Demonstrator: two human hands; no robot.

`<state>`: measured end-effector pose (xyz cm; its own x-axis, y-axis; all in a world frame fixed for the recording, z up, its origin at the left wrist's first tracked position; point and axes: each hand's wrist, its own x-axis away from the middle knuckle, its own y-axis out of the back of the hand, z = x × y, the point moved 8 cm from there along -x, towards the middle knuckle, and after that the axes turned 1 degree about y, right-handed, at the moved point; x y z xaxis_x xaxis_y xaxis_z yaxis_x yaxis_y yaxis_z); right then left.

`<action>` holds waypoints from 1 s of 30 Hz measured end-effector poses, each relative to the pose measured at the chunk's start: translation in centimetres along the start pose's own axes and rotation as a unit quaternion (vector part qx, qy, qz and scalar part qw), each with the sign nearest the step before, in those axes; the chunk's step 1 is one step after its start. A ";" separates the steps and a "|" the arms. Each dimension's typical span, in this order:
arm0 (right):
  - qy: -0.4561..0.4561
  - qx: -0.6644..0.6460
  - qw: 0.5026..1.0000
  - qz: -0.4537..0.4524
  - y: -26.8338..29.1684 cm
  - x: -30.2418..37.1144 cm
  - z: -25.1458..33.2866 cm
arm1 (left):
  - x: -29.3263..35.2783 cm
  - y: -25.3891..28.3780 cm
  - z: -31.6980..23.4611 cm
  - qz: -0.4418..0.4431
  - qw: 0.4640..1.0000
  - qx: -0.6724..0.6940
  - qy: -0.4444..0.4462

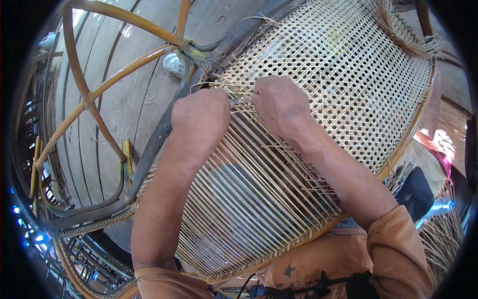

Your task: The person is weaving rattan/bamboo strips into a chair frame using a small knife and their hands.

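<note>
A cane panel is stretched on a curved rattan frame [407, 144]. Its upper part is a finished-looking open mesh of woven cane [358, 94]; the lower part has only parallel cane strands [234, 209]. Both my hands are at the left end of the border between these parts. My left hand [203, 113] is closed near the dark side rail [157, 149], a small shiny metal tip [236, 101] showing beside its fingers; the rest of that item is hidden. Just right of it, my right hand [283, 103] is closed, fingertips down at the cane strands. What it pinches is hidden.
Bent rattan poles [85, 99] bound at their joints rise on the left above a plank floor [112, 79]. A white shoe [174, 65] stands beyond the rail. A bundle of loose cane [406, 37] lies over the mesh's far right, and a plastic bottle [438, 208] lies at right.
</note>
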<state>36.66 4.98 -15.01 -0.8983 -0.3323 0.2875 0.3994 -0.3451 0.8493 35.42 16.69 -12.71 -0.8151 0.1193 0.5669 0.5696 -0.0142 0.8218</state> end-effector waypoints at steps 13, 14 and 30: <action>0.044 -0.015 0.998 0.032 0.0 0.1 0.3 | 0.0 0.0 -0.8 0.020 0.999 -0.013 0.026; 0.037 -0.013 0.999 0.035 0.1 0.0 0.5 | -0.2 -0.2 -0.7 0.035 0.999 -0.022 0.026; 0.011 0.021 0.998 0.064 -0.2 -0.4 0.8 | -0.3 -2.0 0.0 0.056 0.994 0.090 0.027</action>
<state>36.81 5.92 -14.89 -0.8359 -0.3914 0.3849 0.5022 -0.2621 0.8241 34.50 16.71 -14.54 -0.7471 0.0732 0.6607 0.6630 0.1537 0.7327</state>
